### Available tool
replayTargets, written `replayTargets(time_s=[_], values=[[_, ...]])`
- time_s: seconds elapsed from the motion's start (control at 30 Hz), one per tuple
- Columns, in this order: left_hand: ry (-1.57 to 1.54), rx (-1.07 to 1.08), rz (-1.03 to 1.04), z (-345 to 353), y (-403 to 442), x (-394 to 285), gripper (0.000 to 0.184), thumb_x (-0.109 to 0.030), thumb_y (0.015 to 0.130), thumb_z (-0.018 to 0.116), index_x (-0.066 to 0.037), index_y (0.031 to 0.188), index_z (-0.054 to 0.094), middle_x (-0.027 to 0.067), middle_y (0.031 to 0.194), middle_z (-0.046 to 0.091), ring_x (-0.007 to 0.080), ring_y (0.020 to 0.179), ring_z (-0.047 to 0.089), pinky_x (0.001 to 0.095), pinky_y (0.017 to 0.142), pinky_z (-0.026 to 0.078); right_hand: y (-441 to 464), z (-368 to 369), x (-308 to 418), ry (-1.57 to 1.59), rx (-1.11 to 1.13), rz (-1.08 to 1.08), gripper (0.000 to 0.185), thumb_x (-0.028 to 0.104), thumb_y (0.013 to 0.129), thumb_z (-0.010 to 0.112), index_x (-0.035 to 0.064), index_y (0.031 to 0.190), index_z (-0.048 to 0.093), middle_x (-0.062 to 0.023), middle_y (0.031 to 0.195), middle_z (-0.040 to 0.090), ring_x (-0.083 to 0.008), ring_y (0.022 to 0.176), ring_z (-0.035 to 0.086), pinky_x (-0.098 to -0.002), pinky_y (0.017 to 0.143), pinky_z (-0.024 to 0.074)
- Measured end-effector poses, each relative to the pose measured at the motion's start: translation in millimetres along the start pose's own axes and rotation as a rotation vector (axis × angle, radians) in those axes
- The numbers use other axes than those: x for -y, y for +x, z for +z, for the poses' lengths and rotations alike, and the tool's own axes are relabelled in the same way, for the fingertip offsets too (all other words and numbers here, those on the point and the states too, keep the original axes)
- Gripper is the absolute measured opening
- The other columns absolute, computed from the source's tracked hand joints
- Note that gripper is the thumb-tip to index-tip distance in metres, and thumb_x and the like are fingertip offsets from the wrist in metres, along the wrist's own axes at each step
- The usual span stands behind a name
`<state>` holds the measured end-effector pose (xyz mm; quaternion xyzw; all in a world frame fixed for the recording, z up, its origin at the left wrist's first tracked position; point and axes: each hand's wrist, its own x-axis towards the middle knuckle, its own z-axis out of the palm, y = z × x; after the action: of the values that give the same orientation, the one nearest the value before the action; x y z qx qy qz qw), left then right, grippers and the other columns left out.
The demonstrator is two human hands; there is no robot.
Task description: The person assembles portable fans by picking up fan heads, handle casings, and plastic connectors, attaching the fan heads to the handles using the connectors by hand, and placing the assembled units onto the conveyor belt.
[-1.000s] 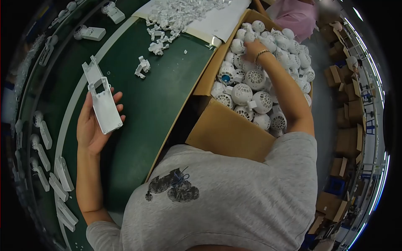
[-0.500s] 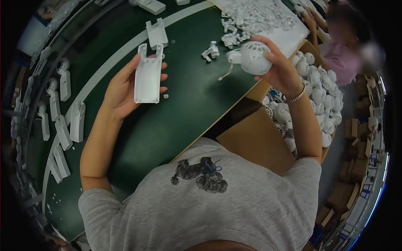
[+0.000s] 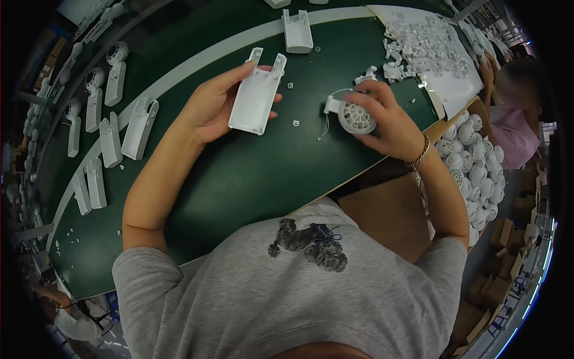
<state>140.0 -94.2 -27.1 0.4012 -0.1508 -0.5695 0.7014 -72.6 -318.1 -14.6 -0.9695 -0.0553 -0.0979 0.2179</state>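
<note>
My left hand [image 3: 210, 106] is closed around a white plastic handle housing [image 3: 254, 103], its open inner side up and its two prongs pointing away from me. In my right hand [image 3: 391, 122] is a round white fan head [image 3: 357, 118], gripped from the right, its slotted grille facing up. A short neck and thin wires [image 3: 323, 128] stick out of its left side. The two parts are apart, both above the green table. Small white clips [image 3: 296, 124] lie between my hands. A white bracket piece [image 3: 366, 76] lies just beyond the fan head.
Another housing [image 3: 298, 33] lies farther back. A pile of small white parts [image 3: 424, 45] covers a sheet at the back right. At my right stands a box of fan heads [image 3: 475, 173]. Several handles [image 3: 140, 128] lie at left. A person in pink [image 3: 519, 134] works at far right.
The fan head has turned so its grille faces up, and my right hand now grips it from above and the right. My left hand still holds the housing, now tilted. The camera view has shifted.
</note>
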Motion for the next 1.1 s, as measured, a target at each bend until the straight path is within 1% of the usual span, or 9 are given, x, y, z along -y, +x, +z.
replayTargets(time_s=[0.1, 0.17, 0.27, 0.4, 0.5, 0.8, 1.0, 1.03, 1.1], values=[[0.116, 0.047, 0.001, 0, -2, 1, 0.045, -0.027, 0.093, 0.042, -0.001, 0.13, 0.037, 0.0171, 0.116, 0.052, 0.0275, 0.1, 0.058, 0.0431, 0.081, 0.051, 7, -16, 11, 0.113, -0.094, -0.039, 0.057, 0.016, 0.069, 0.068, 0.0077, 0.121, 0.046, -0.0141, 0.109, 0.05, -0.0253, 0.098, 0.054, -0.0286, 0.08, 0.0471], [0.157, 0.05, -0.018, 7, -4, 5, 0.045, -0.025, 0.093, 0.043, -0.003, 0.131, 0.036, 0.017, 0.116, 0.052, 0.0275, 0.099, 0.058, 0.0426, 0.08, 0.051, 13, -17, 23, 0.771, -0.147, 0.273, 0.049, 0.023, 0.076, 0.064, 0.0074, 0.119, 0.048, -0.008, 0.098, 0.056, -0.0168, 0.083, 0.058, -0.0224, 0.063, 0.0485], [0.208, 0.13, -0.054, 11, -5, 14, 0.051, -0.02, 0.088, 0.052, -0.005, 0.133, 0.033, 0.0148, 0.113, 0.053, 0.0267, 0.097, 0.059, 0.0402, 0.077, 0.053, 38, -27, 29, 1.039, -0.045, 0.548, 0.045, 0.044, 0.084, 0.05, 0.0096, 0.113, 0.052, 0.0001, 0.078, 0.058, -0.0049, 0.057, 0.051, -0.0158, 0.045, 0.0367], [0.248, 0.13, -0.105, 19, -10, 24, 0.052, -0.014, 0.084, 0.056, -0.001, 0.13, 0.035, 0.0139, 0.109, 0.054, 0.0241, 0.092, 0.061, 0.0352, 0.074, 0.054, 69, -20, 27, 0.931, 0.044, 0.569, 0.044, 0.051, 0.084, 0.048, 0.0092, 0.075, 0.057, 0.0045, 0.056, 0.046, -0.0031, 0.044, 0.035, -0.0173, 0.039, 0.0246], [0.239, 0.141, -0.146, 23, -15, 23, 0.052, -0.014, 0.083, 0.056, -0.001, 0.129, 0.035, 0.0147, 0.109, 0.054, 0.0241, 0.092, 0.061, 0.035, 0.073, 0.054, 80, -22, 6, 0.946, 0.274, 0.537, 0.038, 0.049, 0.084, 0.051, 0.012, 0.085, 0.059, 0.0069, 0.061, 0.052, 0.0001, 0.045, 0.039, -0.0148, 0.038, 0.0253], [0.187, 0.245, -0.193, 17, -16, 24, 0.05, -0.012, 0.083, 0.057, 0.001, 0.127, 0.037, 0.0165, 0.109, 0.054, 0.0245, 0.089, 0.062, 0.0341, 0.07, 0.055, 84, -12, 11, 0.92, 0.337, 0.686, 0.04, 0.051, 0.082, 0.052, 0.0127, 0.075, 0.057, 0.0073, 0.056, 0.048, -0.0003, 0.04, 0.034, -0.0158, 0.035, 0.0219], [0.436, 0.073, -0.2, 28, -13, 34, 0.031, -0.025, 0.084, 0.061, 0.0, 0.102, 0.054, 0.0096, 0.085, 0.062, 0.0165, 0.077, 0.064, 0.0257, 0.065, 0.052, 77, 13, 16, 1.059, 0.404, 0.786, 0.04, 0.053, 0.082, 0.051, 0.0139, 0.075, 0.056, 0.0071, 0.055, 0.047, -0.0012, 0.038, 0.033, -0.0157, 0.034, 0.0196], [0.486, 0.059, -0.152, 27, -12, 39, 0.03, -0.025, 0.084, 0.061, 0.0, 0.1, 0.055, 0.0074, 0.084, 0.062, 0.0134, 0.075, 0.062, 0.024, 0.065, 0.05, 77, 11, 15, 0.967, 0.456, 0.77, 0.044, 0.054, 0.083, 0.049, 0.0109, 0.084, 0.059, 0.0028, 0.064, 0.053, -0.0037, 0.049, 0.043, -0.0173, 0.043, 0.0335], [0.589, 0.025, -0.057, 19, -12, 47, 0.028, -0.026, 0.084, 0.062, -0.001, 0.097, 0.058, 0.0028, 0.083, 0.062, 0.0071, 0.073, 0.058, 0.0204, 0.063, 0.047, 70, 30, 17, 0.68, 0.077, 0.469, 0.044, 0.05, 0.084, 0.051, 0.008, 0.095, 0.061, -0.0046, 0.08, 0.057, -0.011, 0.068, 0.052, -0.0242, 0.062, 0.044]])
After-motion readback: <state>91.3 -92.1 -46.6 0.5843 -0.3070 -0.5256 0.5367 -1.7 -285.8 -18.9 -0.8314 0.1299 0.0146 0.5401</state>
